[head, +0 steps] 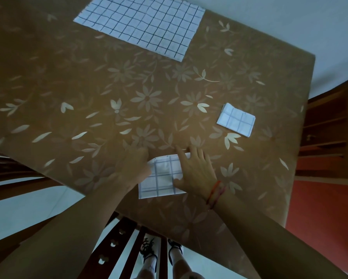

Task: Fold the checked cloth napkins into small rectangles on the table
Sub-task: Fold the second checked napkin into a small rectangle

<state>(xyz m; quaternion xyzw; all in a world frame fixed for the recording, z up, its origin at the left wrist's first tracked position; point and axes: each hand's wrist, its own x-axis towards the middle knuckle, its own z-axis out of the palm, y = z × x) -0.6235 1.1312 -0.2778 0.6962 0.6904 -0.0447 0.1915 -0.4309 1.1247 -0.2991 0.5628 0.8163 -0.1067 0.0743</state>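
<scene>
A: Where is the work being done?
B: A part-folded napkin (161,178) is laid flat on the desk (88,87), close to its near edge. Everything else is placed from that napkin. 1 finished rectangle (236,119) is seen beyond it to the right, well apart. 1 unfolded napkin (143,25) is spread far beyond it, slightly to the left.

A: How are the grips set?
B: The right grip (195,172) is spread flat, with fingers straight and fanned. It is pressed onto the right side of the part-folded napkin, and the thumb is laid on the cloth. The left grip (135,168) is placed at that napkin's left edge but is blurred. Whether the corner is pinched or only pressed cannot be told.

A: How is the cloth expected to handle?
B: It is judged to be light, thin and limp, so a fold is likely to spring open unless pressed. Some sliding on the smooth desk covering may be expected.

A: Where should hold be taken?
B: A pinch at 2 corners of 1 edge is advised, with the layers caught together while the crease is held down. 1 more fold is probably needed before the finished rectangle's size is matched.
</scene>
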